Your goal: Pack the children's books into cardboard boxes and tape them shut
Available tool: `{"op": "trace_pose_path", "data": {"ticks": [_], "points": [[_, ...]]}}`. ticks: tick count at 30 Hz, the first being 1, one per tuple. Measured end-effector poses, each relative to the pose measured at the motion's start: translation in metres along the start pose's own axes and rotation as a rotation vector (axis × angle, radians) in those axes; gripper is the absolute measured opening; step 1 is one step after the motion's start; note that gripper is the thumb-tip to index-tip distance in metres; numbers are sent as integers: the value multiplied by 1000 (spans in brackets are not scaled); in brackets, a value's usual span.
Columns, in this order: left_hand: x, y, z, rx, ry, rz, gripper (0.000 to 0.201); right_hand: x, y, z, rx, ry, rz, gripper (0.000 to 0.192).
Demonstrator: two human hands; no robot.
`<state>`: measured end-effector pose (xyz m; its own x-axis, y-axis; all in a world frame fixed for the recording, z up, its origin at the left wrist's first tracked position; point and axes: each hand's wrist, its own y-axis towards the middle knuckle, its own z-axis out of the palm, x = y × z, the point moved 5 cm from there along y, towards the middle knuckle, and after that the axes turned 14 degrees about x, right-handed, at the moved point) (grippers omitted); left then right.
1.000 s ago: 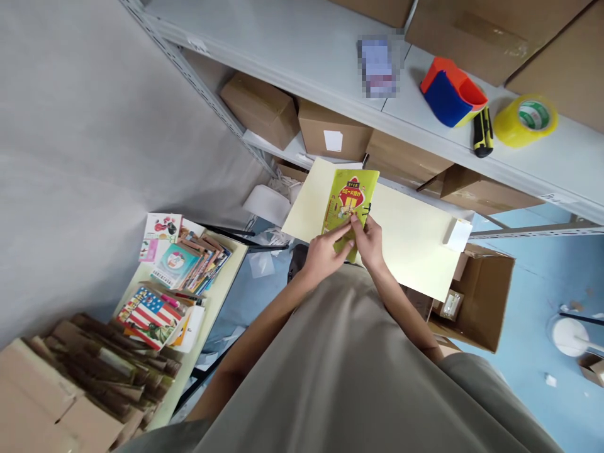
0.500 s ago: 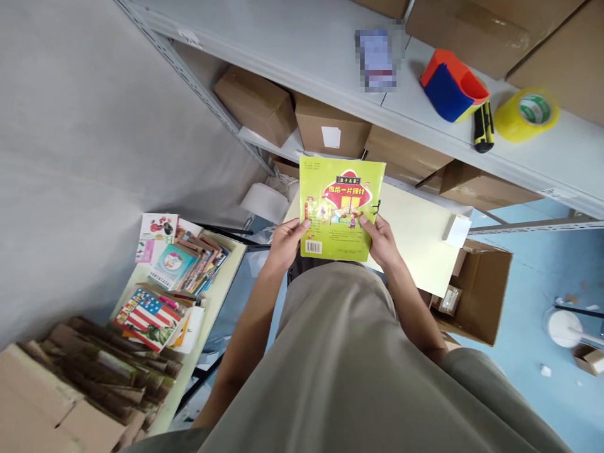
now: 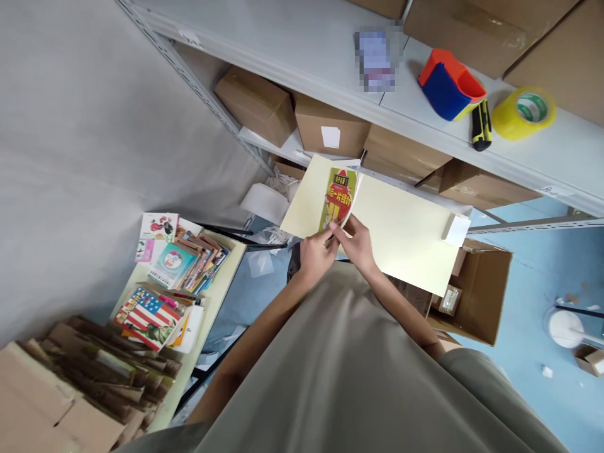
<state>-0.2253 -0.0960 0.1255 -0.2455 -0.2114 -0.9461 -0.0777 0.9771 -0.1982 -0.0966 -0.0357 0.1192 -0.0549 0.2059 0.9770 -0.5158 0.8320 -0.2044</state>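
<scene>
Both hands on one thing: a thin yellow-green paperback book with a red cover graphic (image 3: 340,196), held over the near-left part of a pale cream rectangular tabletop (image 3: 406,233). Book is partly closed, pages fanned along its right side, lower edge at the fingers.

Left hand (image 3: 315,253): fingers pinched on the book's bottom edge, from the left. Right hand (image 3: 358,242): gripping the same bottom edge from the right, thumb on the page block. The two hands touch each other there.

Around it:
- small white box (image 3: 457,229) at the tabletop's right edge
- open brown cardboard carton (image 3: 481,296) on the floor just past that edge
- grey metal shelf (image 3: 302,50) above, carrying an orange-and-blue tape dispenser (image 3: 450,85), a black-yellow utility knife (image 3: 479,124) and a yellow tape roll (image 3: 523,112)
- stack of colourful books (image 3: 179,264) on a separate side table (image 3: 221,296), well left of the hands
</scene>
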Motion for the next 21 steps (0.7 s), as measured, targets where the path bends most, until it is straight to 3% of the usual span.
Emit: {"op": "trace_pose_path", "data": {"ticks": [2, 4, 8, 10, 13, 15, 21], "points": [[0, 1, 2, 112, -87, 41, 42, -4, 4, -9, -69, -16, -7, 50], [5, 4, -9, 137, -200, 44, 46, -6, 8, -20, -63, 17, -17, 51], [28, 18, -63, -138, -280, 23, 50, 1, 6, -35, 92, 200, 1, 49], [41, 26, -81, -161, -371, -3, 60, 5, 2, -41, 148, 260, 31, 50], [50, 33, -84, 5, -484, -49, 72, 6, 1, -48, 192, 299, 60, 55], [49, 32, -82, 78, -478, -49, 68, 3, 3, -52, 215, 303, 62, 57], [40, 21, -92, 17, -392, 44, 56, 6, 15, -65, 207, 124, -71, 50]]}}
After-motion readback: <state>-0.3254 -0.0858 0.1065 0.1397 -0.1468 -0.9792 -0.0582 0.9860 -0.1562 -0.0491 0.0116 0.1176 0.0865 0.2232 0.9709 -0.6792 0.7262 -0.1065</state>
